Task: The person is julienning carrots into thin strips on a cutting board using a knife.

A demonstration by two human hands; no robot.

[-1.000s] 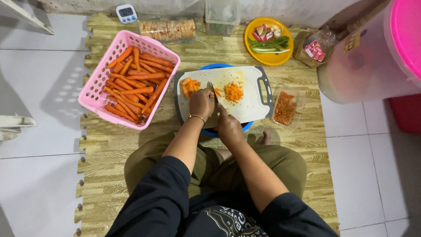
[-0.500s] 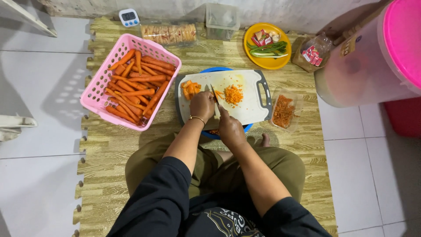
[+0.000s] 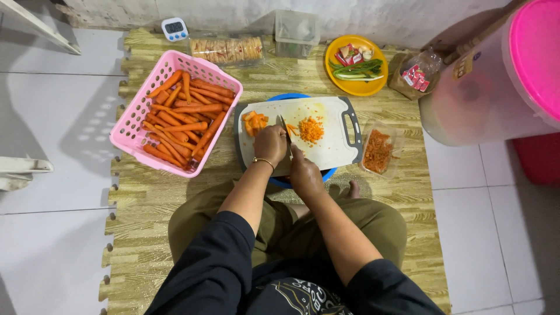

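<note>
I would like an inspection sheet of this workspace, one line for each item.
Surface: wood-pattern foam mat on white tiled floor.
Job's things: white cutting board on a blue round base, with carrot chunks and a diced carrot pile; knife.
Clutter: pink basket of whole carrots, yellow plate of vegetables, clear tub of shredded carrot, small timer, cracker pack.
Grips: left hand pressing on the board, right hand at the knife.
Cables: nothing seen.
Surroundings: pink-lidded barrel, wall.
</note>
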